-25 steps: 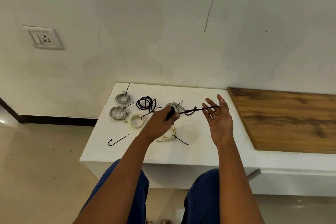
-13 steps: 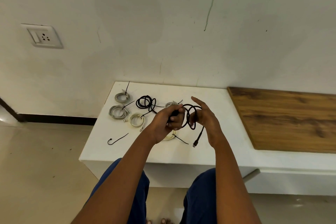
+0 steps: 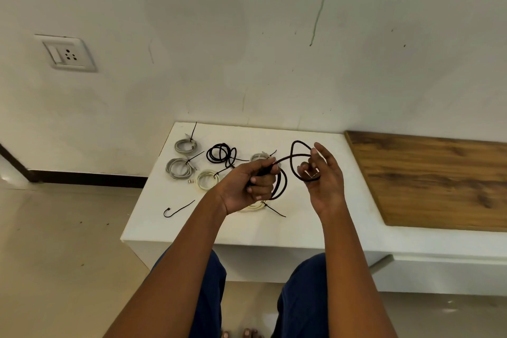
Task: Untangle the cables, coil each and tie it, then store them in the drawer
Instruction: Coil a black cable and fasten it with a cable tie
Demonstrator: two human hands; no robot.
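Coiling stage, most of the batch apparently done. On the white bench top [image 3: 307,217] lie two grey coils [image 3: 186,146] [image 3: 179,167] and a cream coil [image 3: 208,179], each cinched with a black tie; a black coil [image 3: 221,153] sits just beyond them, its tie not clear. A further pale coil [image 3: 259,157] shows behind the left hand, and another cream coil [image 3: 253,206] with a tie tail lies partly hidden under it. One loose black zip tie [image 3: 178,209] waits near the left edge. In hand, above the bench: a dark braided cable [image 3: 295,156], partly coiled. Left hand [image 3: 251,182] is closed round the gathered turns; right hand [image 3: 322,175] has the fresh loop hooked over its curled fingers, thumb raised. Left to do, by my reading: finish this coil, tie it, put everything away; no drawer is visible. Against half a second ago, the hands have drawn apart and the right has swung out a wider loop; the hanging plug end no longer shows.
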